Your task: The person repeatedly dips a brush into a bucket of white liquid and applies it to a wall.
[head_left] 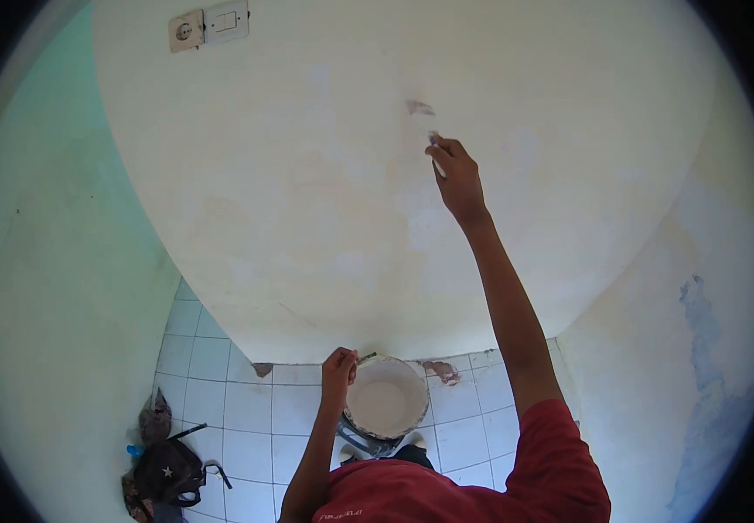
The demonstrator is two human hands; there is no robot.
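My right hand (459, 174) is raised against the pale wall (307, 200), its fingers closed round a putty knife (433, 139). The knife's blade points up and lies close to the wall, beside a greyish smear. Low down, my left hand (338, 367) is closed at the left rim of a round bucket (425, 383). A thin dark edge sticks out from this hand over the rim; I cannot tell what it belongs to. Inside the bucket is a smooth beige paste (385, 403).
A socket (187, 31) and a light switch (226, 22) sit high on the wall at left. On the tiled floor (248, 453) a dark bag (167, 471) lies by the green wall (54, 288). The right wall has a bluish peeled patch (704, 349).
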